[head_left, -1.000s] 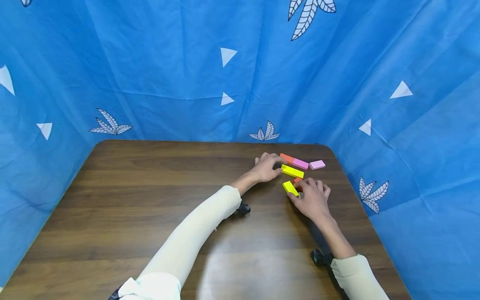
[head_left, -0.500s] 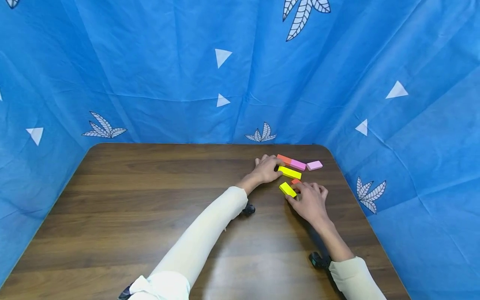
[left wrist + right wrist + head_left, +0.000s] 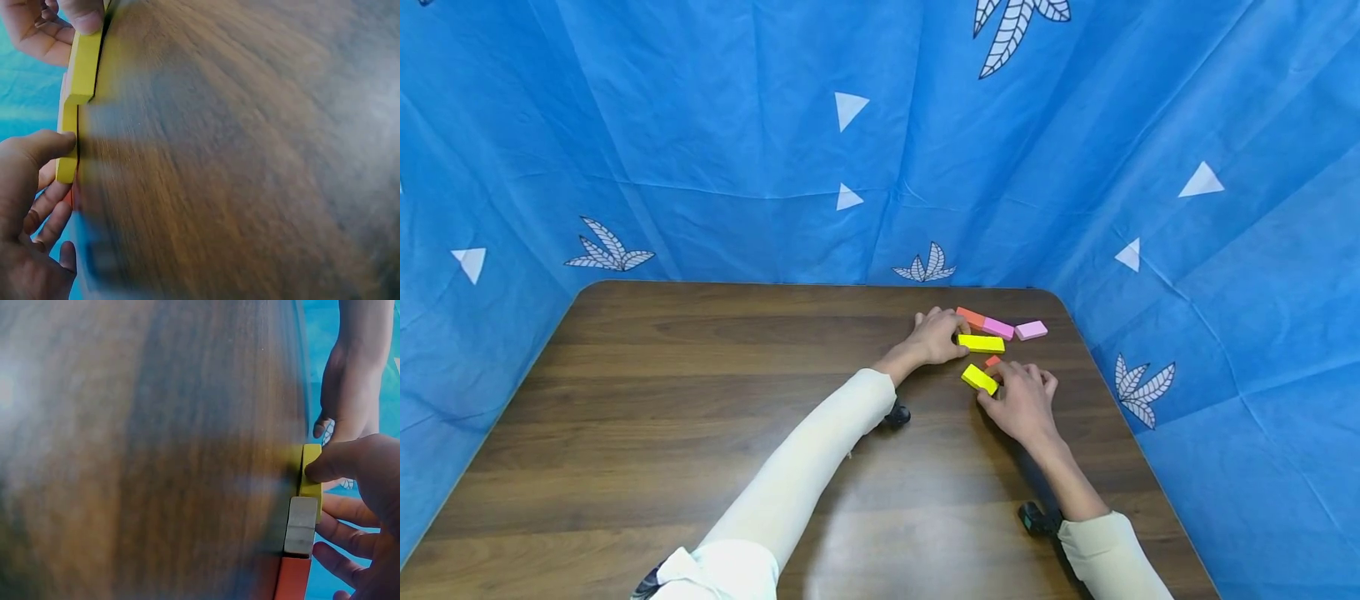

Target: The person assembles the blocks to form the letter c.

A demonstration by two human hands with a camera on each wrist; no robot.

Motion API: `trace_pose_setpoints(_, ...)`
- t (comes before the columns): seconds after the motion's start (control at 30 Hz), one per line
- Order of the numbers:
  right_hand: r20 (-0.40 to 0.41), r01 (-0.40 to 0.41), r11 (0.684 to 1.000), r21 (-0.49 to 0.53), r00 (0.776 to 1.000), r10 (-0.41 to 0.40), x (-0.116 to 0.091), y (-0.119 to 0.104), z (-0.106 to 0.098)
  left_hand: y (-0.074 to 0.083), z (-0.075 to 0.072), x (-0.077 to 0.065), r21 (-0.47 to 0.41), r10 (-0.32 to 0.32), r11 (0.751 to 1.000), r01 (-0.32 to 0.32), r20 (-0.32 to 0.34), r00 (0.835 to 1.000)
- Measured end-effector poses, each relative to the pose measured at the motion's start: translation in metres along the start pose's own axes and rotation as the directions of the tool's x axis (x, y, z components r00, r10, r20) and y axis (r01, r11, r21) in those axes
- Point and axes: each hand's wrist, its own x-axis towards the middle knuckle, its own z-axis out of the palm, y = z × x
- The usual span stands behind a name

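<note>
My left hand (image 3: 936,336) grips the left end of the farther yellow block (image 3: 982,344), its thumb lying on the block's near side in the left wrist view. The nearer yellow block (image 3: 979,379) sits a little closer to me, its right end pinched between thumb and fingers of my right hand (image 3: 1021,402). In the right wrist view, a pale grey block (image 3: 301,525) and an orange block (image 3: 292,578) lie in line beside my right fingers. From the head view, that hand hides most of them; only an orange corner (image 3: 992,361) shows.
Behind the yellow blocks lie an orange block (image 3: 971,317) and a pink block (image 3: 998,328) end to end. A lighter pink block (image 3: 1032,330) is just right of them. The brown wooden table (image 3: 700,417) meets a blue patterned curtain (image 3: 737,167) at its far edge.
The farther yellow block has turned to lie more level with the table's far edge. The nearer yellow block has turned slightly too. Both hands keep nearly the same places.
</note>
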Motion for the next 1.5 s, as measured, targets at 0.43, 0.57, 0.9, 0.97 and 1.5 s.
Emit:
trace_pose_setpoints(0.43,-0.020,-0.006,0.998,0.057,1.000,0.007,0.003,0.007,0.000,-0.010,-0.010,-0.014,-0.003,0.032,0.999,-0.032,-0.004,0.999)
trace_pose_setpoints(0.57,-0.024,-0.010,0.998,0.066,1.000,0.011,0.009,0.007,-0.002,-0.016,-0.018,-0.021,0.031,0.048,0.998,-0.047,-0.018,0.999)
trace_pose_setpoints(0.9,-0.020,-0.009,0.995,0.100,1.000,0.011,0.012,0.003,-0.005,-0.025,-0.037,-0.050,0.013,0.036,0.999,-0.036,-0.028,0.999)
trace_pose_setpoints(0.97,-0.021,0.000,0.995,0.101,1.000,0.002,0.012,0.001,-0.005,-0.028,-0.040,-0.057,0.002,0.029,1.000,-0.029,-0.040,0.999)
trace_pose_setpoints(1.5,0.002,0.056,0.992,0.115,0.998,-0.057,0.025,-0.020,-0.001,-0.068,-0.067,-0.120,-0.076,-0.052,0.996,0.043,-0.114,0.992)
